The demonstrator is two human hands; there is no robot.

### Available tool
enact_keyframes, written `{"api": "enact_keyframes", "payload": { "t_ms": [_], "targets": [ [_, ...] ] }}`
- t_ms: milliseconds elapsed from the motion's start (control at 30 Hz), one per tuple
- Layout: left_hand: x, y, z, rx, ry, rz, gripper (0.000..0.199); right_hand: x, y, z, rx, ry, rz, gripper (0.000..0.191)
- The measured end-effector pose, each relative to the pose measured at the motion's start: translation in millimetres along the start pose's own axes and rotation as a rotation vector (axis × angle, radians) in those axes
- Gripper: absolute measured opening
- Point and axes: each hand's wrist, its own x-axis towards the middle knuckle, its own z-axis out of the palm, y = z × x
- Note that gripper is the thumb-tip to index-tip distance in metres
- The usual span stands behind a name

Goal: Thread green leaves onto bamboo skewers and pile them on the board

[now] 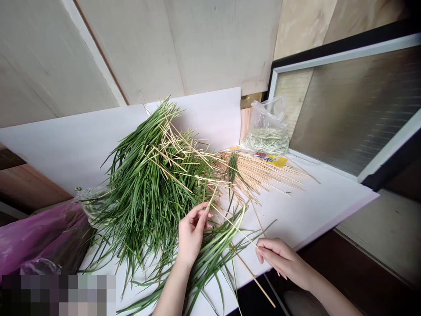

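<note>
My left hand point(192, 230) is closed in a pinch on a chive stalk point(213, 196), its pale end pointing up and away. Between the thumb and fingers of my right hand point(278, 258) is the near end of a thin bamboo skewer point(235, 227). That skewer slants up toward my left fingertips; whether it touches the stalk, I cannot tell. Loose chives point(217, 250) lie under and beside my left forearm. Just beyond, a tall heap of green chives point(141, 193) has skewered chives point(177, 149) on top. Many bare skewers point(251, 171) are spread behind my hands.
A clear plastic bag point(268, 129) with pale green pieces stands at the back right, near a yellow wrapper point(276, 161). Purple plastic point(42, 237) lies at the left. White board point(315, 206) covers the table, its edge running along the right. A framed glass panel point(348, 105) leans behind.
</note>
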Motion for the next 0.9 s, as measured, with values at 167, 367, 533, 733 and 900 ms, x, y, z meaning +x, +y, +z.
{"api": "enact_keyframes", "payload": {
  "t_ms": [167, 367, 533, 733, 900],
  "targets": [
    [0.1, -0.7, -0.5, -0.002, 0.001, 0.007, 0.043, 0.3, -0.3, -0.1, 0.006, -0.004, -0.006, 0.046],
    [-1.0, -0.2, -0.4, -0.009, 0.018, 0.027, 0.039, -0.1, -0.3, 0.5, 0.014, 0.001, -0.006, 0.046],
    [-0.8, -1.2, -1.2, 0.018, 0.060, 0.019, 0.037, -0.9, 0.7, -0.5, 0.006, -0.001, -0.004, 0.046],
    [-0.2, -3.1, -3.2, 0.021, 0.046, 0.014, 0.039, -0.8, -0.6, -0.4, -0.005, 0.001, 0.000, 0.047],
    [-0.5, -4.1, -2.7, 0.032, 0.047, 0.019, 0.038, -0.5, -0.1, 0.0, 0.002, 0.006, -0.002, 0.048]
  ]
}}
